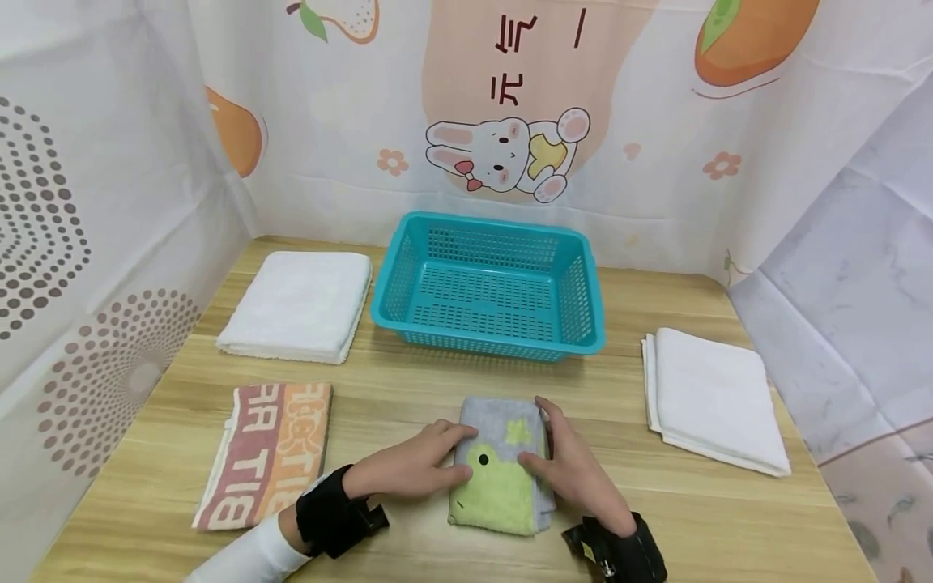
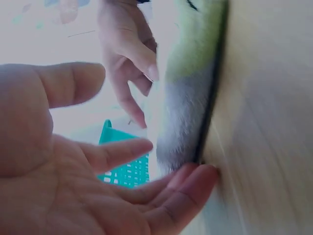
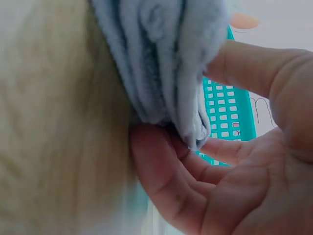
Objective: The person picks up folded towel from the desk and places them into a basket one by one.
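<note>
A folded grey and green towel (image 1: 496,494) with a cartoon eye and a small flower patch lies at the front middle of the table. My left hand (image 1: 415,461) is at its left side, fingers extended; in the left wrist view the fingertips (image 2: 203,178) touch the towel's edge and the thumb stands apart. My right hand (image 1: 576,465) holds the right side, thumb over the top. In the right wrist view, curled fingers (image 3: 159,156) lie against the stacked grey layers (image 3: 166,63) near the tabletop.
Behind the towel stands a turquoise plastic basket (image 1: 484,344) with nothing in it. A thick folded white towel (image 1: 299,304) lies back left, a red and orange patterned towel (image 1: 270,453) front left, and a folded white cloth (image 1: 714,397) at right. Printed curtains (image 1: 328,194) surround the wooden table (image 1: 394,542).
</note>
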Available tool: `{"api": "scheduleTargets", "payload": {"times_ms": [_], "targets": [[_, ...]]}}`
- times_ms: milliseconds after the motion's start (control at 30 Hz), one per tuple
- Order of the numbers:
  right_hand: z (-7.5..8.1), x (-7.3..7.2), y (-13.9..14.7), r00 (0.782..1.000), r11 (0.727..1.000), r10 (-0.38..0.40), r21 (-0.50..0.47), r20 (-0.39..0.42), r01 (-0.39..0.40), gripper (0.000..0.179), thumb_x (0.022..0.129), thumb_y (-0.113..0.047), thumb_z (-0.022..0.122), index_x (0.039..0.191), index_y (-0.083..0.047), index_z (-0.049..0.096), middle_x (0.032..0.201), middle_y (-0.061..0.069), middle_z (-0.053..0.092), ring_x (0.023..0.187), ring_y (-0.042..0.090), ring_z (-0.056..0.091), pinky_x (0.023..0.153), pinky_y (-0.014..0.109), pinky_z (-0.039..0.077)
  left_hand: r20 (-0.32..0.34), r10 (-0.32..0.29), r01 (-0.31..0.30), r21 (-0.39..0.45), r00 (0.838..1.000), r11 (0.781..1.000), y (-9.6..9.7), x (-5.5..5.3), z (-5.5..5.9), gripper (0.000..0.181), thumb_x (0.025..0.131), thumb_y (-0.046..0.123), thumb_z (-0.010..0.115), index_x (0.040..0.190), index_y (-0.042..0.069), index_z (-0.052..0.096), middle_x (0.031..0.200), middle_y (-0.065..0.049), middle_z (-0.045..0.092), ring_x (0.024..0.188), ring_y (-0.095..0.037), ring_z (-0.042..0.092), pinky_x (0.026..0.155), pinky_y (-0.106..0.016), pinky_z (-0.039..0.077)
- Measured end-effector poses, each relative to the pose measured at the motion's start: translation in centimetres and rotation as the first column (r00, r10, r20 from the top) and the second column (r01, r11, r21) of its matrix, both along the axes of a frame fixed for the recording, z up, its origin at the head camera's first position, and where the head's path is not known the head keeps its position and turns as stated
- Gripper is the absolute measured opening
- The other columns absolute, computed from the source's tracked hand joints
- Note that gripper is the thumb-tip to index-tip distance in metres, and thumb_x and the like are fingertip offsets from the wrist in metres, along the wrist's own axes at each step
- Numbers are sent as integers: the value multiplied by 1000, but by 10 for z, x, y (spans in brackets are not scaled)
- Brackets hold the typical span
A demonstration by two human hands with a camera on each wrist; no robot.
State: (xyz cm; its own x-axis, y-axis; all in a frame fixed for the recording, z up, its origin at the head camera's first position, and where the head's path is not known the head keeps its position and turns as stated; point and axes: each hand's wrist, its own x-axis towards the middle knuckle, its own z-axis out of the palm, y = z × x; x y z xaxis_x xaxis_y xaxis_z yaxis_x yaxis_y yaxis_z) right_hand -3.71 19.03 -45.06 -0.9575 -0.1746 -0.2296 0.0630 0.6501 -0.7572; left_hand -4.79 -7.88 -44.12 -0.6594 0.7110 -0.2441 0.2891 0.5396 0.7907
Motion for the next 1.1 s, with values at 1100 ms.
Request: {"api": "scheduleTargets", "payload": {"times_ms": [1100], "targets": [[1, -7, -2, 997, 937, 9, -350, 76, 18, 95, 85, -4, 76, 156, -7, 13, 147, 34, 37, 111, 35, 58, 84, 35, 52, 0, 295, -288, 219, 955, 932, 23, 10, -9, 71, 80, -11, 57, 147, 6, 38, 143, -17, 33, 133, -25, 39, 104, -42, 37]]}}
